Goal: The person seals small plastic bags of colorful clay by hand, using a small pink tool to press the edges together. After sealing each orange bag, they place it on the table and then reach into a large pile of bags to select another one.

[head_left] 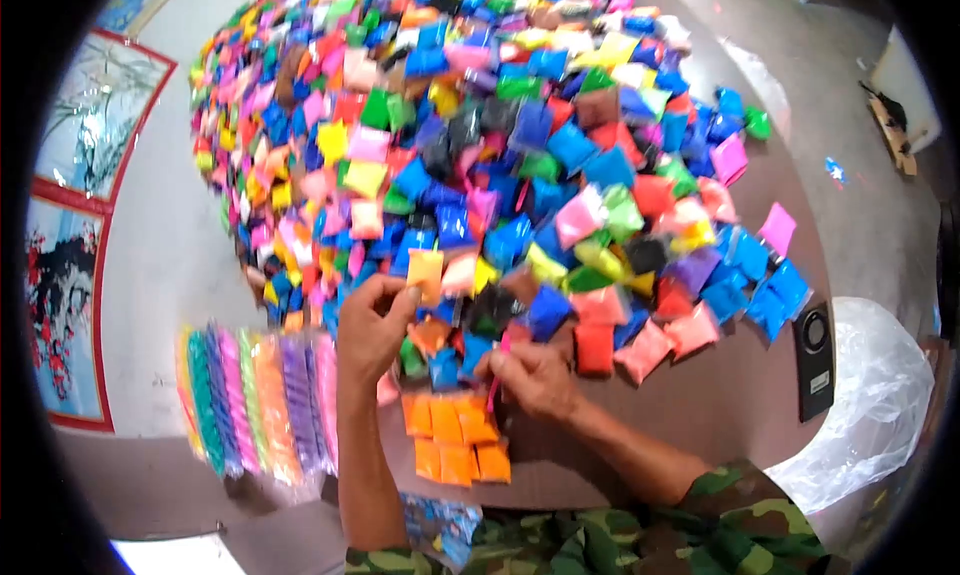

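My left hand (378, 320) pinches a small light-orange packet (425, 273) between thumb and fingers, just over the near edge of the pile. A thin pink stick-like tool (497, 377) is gripped in my right hand (535, 377), its lower end pointing down by the orange packets. Those orange packets (452, 420) lie in neat rows in front of me, close to the table's near edge. Beyond both hands spreads a big heap of small packets (480, 125) in blue, pink, green, yellow, red and black.
Left of my arm lies a bundle of long clear bags (265, 405) with colored contents. A black device with a round dial (815, 360) sits at the right table edge (805, 265), beside a clear plastic bag (860, 405). Red-framed pictures (75, 305) are at the far left.
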The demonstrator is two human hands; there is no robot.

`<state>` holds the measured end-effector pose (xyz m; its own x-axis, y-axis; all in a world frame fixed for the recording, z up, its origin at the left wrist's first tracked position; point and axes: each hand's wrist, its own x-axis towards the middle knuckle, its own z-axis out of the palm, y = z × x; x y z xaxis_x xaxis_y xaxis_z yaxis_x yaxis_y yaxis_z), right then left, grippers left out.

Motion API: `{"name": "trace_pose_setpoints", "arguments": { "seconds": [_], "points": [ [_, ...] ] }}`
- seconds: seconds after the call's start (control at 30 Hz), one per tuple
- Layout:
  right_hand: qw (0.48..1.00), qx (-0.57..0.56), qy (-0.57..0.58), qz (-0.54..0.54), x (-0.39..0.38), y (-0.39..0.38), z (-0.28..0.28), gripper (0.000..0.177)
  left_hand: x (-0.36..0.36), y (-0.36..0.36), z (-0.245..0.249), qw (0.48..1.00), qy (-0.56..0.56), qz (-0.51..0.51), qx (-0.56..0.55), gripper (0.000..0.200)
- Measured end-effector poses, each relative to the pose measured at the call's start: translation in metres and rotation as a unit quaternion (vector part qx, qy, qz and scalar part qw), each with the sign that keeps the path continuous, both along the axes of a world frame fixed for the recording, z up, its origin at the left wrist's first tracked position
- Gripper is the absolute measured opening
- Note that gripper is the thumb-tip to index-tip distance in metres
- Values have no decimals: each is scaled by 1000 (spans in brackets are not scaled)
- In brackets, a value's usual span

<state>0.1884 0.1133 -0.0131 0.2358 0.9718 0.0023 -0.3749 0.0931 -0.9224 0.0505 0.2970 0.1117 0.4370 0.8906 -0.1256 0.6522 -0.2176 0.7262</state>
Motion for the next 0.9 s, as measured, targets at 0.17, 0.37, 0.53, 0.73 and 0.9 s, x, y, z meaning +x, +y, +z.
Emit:
{"name": "trace_pose_setpoints", "arguments": {
  "seconds": [0.17, 0.37, 0.53, 0.73, 0.9],
  "points": [
    [998, 36, 38, 18, -4, 1, -10, 35, 59, 3, 11, 949, 58, -101, 294, 22],
    [995, -3, 93, 38, 1, 0, -1, 33, 147, 0, 7, 887, 97, -251, 374, 22],
    [994, -1, 100, 36, 3, -2, -1, 34, 203, 24, -13, 775, 144, -345, 510, 32],
    [996, 29, 79, 16, -2, -1, -9, 33, 238, 48, -31, 717, 220, -391, 533, 52],
    [992, 10, 113, 47, -4, -3, -10, 30, 241, 70, -46, 734, 260, -340, 528, 40]
  ]
}}
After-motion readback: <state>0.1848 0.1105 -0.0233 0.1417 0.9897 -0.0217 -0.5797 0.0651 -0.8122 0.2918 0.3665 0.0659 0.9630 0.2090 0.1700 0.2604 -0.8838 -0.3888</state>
